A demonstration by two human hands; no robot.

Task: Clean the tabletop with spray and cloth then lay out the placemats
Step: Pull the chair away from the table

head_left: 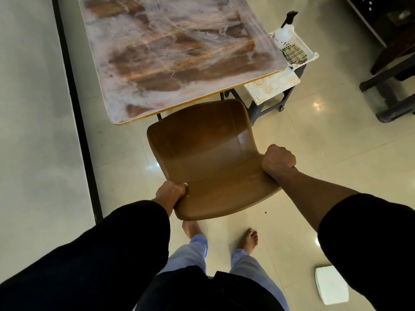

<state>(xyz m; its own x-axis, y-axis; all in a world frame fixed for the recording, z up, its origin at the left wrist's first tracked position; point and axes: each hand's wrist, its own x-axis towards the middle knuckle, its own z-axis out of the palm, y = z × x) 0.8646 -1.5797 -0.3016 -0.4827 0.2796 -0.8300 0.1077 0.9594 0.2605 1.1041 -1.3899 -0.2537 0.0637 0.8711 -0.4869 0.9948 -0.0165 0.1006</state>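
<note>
Left hand [171, 192] and right hand [278, 161], fingers curled, grip the brown chair's [202, 153] backrest corners; lift evenly, clear of the smeared tabletop's [170, 52] near edge.

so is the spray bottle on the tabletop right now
No, the spray bottle stands in the white basket on the cart beside the table.

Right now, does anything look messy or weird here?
Yes. The tabletop is smeared all over with whitish, streaky film, so it looks dirty. The brown chair sits crooked to the table, with the left hand and right hand each keeping a grip on its backrest.
</note>
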